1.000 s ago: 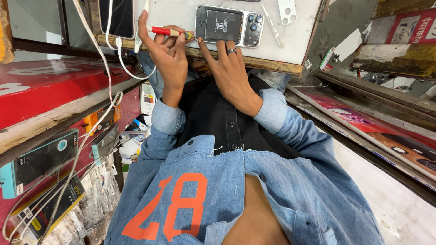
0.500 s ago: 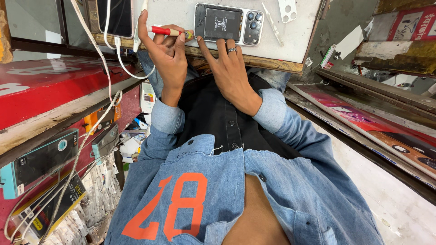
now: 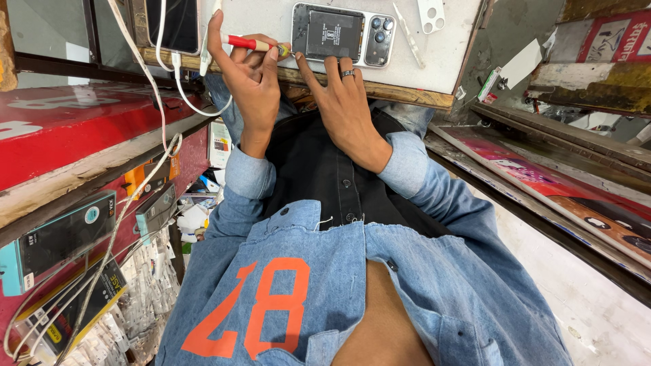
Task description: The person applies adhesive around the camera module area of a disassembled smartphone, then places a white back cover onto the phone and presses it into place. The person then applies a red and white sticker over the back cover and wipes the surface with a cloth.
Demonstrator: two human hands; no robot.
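Observation:
A phone with its back cover off [image 3: 339, 34] lies on the white work board [image 3: 258, 20], its camera cluster to the right. My left hand [image 3: 251, 81] grips a red-handled screwdriver [image 3: 245, 43], whose tip sits at the phone's left edge. My right hand [image 3: 346, 102], with a ring on one finger, rests its fingertips on the phone's near edge and steadies it. Both forearms are in blue denim sleeves over a black shirt.
A second dark phone [image 3: 173, 24] lies at the board's left with white cables [image 3: 169, 115] hanging from it. Thin tweezers [image 3: 409, 27] and a white camera-frame part [image 3: 430, 13] sit right of the open phone. Red shelves with boxed accessories [image 3: 61, 237] stand left, printed panels [image 3: 576, 196] right.
Both hands stay in nearly the same place on the phone. The screwdriver tip remains at the phone's left edge, and the view has only shifted slightly.

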